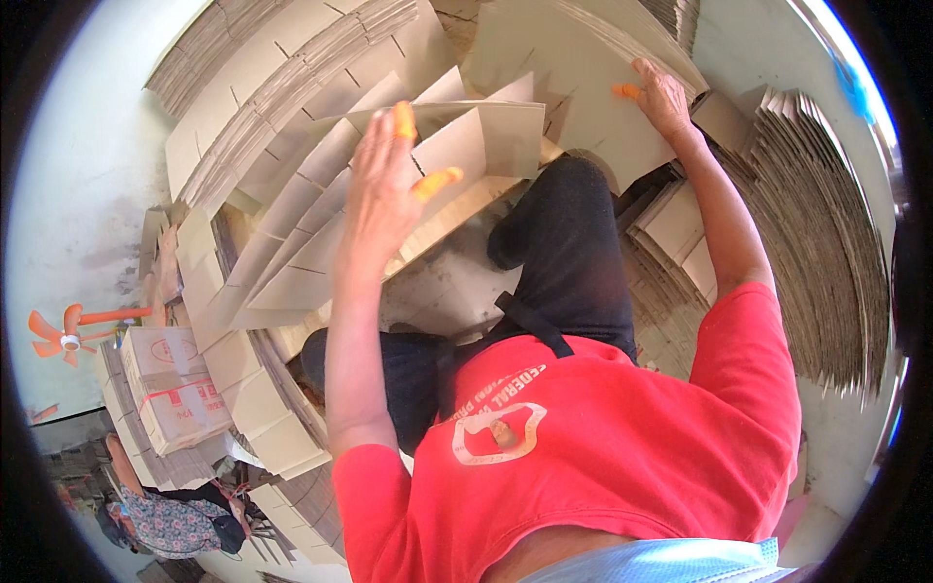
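My left hand [382,199] is raised beside a partly interlocked cardboard divider [455,146]. Its fingers are stretched upward and the orange-covered thumb stands apart; whether the fingertips touch the divider I cannot tell. Slotted cardboard strips [301,209] stand on edge beside and behind this hand and cross in the divider. On the far right, my right hand [665,105] is over a large flat cardboard sheet [544,58], near its right edge. Its fingers are extended, with an orange cover on one digit. No piece shows gripped in either hand.
Stacked slotted cardboard [326,58] fills the far left. A tall stack of cardboard sheets [807,233] stands at right. Below the divider runs a wooden board [442,219]. A taped carton [175,384], an orange fan [70,340] and a person in floral clothing [175,523] are at left.
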Demonstrator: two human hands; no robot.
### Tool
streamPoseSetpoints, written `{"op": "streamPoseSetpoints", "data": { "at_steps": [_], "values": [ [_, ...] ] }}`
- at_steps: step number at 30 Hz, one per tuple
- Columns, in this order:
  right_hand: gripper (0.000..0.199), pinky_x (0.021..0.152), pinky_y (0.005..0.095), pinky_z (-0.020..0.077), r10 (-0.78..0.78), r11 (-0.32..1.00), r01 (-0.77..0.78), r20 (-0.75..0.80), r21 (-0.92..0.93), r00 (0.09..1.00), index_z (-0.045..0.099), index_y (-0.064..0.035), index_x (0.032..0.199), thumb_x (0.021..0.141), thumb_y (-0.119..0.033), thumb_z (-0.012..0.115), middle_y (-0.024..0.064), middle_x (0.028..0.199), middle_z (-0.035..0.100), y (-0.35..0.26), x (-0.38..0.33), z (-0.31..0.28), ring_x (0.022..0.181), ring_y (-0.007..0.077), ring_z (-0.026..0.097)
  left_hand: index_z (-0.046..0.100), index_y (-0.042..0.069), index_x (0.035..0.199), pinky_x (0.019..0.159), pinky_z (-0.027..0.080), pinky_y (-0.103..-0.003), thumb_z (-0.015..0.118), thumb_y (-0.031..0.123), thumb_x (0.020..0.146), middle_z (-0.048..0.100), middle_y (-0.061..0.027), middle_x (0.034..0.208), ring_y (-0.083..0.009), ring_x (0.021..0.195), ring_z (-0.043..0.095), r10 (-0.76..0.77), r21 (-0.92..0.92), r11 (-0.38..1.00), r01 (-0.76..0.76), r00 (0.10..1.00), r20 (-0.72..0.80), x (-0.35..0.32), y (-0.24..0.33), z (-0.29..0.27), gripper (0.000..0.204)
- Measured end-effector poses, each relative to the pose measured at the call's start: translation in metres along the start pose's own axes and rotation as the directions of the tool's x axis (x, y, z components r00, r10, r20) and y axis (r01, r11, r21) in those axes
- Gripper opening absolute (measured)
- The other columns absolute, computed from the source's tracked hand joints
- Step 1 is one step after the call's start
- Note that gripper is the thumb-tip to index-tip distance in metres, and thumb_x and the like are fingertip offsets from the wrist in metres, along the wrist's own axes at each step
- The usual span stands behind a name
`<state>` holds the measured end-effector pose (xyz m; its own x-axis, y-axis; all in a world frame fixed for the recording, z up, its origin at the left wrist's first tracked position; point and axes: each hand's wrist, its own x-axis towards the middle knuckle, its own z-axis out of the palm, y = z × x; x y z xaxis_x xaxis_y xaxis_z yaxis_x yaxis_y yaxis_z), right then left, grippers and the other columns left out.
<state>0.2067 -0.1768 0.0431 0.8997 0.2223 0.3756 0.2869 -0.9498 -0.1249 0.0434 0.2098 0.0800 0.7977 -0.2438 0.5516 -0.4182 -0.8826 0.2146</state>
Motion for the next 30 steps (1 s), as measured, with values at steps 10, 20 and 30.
{"op": "streamPoseSetpoints", "data": {
  "at_steps": [10, 20, 30],
  "values": [
    [0.037, 0.077, 0.0423, 0.0484, 0.065, 0.944, 0.049, -0.331, 0.325, 0.941, 0.057, -0.0069, 0.115, 0.083, -0.021, 0.070, 0.0196, 0.099, 0.066, -0.041, 0.016, -0.072, 0.092, 0.0356, 0.063, 0.033, 0.001, 0.143, 0.114, 0.022, -0.045, 0.063, 0.055, 0.080, 0.031, -0.0211, 0.149, -0.0326, 0.141, 0.025, -0.108, 0.150, 0.987, 0.055, 0.921, 0.375, 0.034, 0.001, 0.066, 0.088],
    [0.053, 0.087, 0.0267, 0.0473, -0.150, 0.724, 0.304, -0.289, 0.619, 0.946, 0.053, 0.0037, 0.126, 0.076, -0.003, 0.068, 0.0169, 0.120, 0.062, -0.144, 0.060, -0.180, 0.097, 0.0146, 0.060, 0.063, -0.001, 0.108, 0.079, 0.047, -0.043, 0.074, 0.030, 0.075, 0.066, -0.0135, 0.096, -0.0308, 0.088, 0.062, -0.318, 0.251, 0.924, 0.288, 0.944, 0.089, -0.050, -0.036, -0.022, 0.047],
    [0.050, 0.088, 0.0279, 0.0492, -0.546, 0.490, 0.412, -0.098, 0.768, 0.832, 0.049, 0.0032, 0.132, 0.083, 0.010, 0.057, 0.0137, 0.131, 0.057, -0.219, 0.065, -0.129, 0.111, 0.0168, 0.056, 0.070, 0.005, 0.087, 0.062, 0.049, -0.041, 0.071, 0.007, 0.075, 0.064, -0.0138, 0.074, -0.0300, 0.073, 0.061, -0.390, 0.037, 0.921, 0.389, 0.921, 0.028, -0.092, -0.040, -0.020, 0.013]
  ]
}}
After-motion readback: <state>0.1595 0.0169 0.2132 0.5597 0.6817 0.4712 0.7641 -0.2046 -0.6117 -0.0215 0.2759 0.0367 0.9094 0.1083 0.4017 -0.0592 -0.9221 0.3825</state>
